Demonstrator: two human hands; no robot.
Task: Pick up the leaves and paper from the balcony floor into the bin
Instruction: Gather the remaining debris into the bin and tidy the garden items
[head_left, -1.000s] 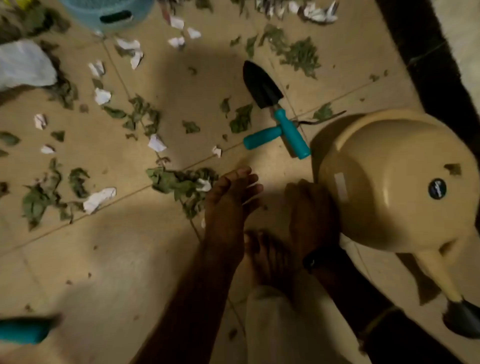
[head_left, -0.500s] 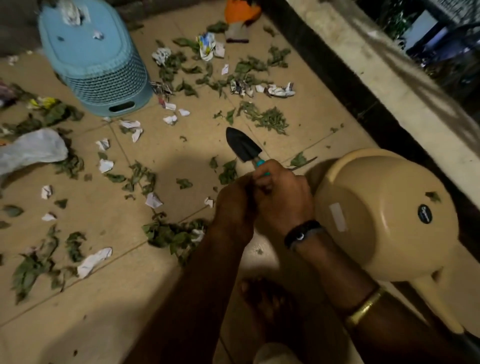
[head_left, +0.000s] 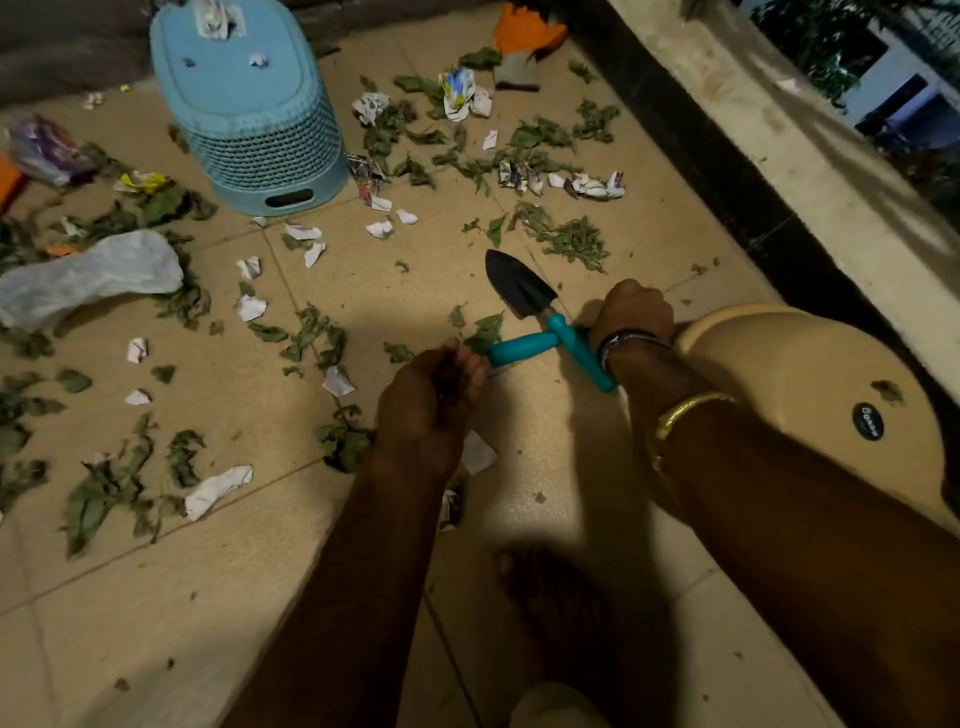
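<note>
The hands are coming apart: half a second ago they were bunched together over the teal handles. Now the left hand (head_left: 431, 405) is sitting nearer the body, while the right hand (head_left: 631, 312) is resting beside the rim of the watering can (head_left: 810, 395). Both are curling their fingers, but I cannot tell whether either is enclosing anything. The trowel (head_left: 519, 288) is lying between them, blade pointing away.

Gathering is, I judge, only starting. Leaves (head_left: 485, 332) are lying just past the left fingertips, and paper scraps (head_left: 337, 382) are lying just left of that hand. The leaves are looking limp and torn, the paper crumpled and light. The bin (head_left: 249, 130) is standing well beyond the left hand, seemingly mouth-down, so the next move is calling for righting it, then scooping.
</note>
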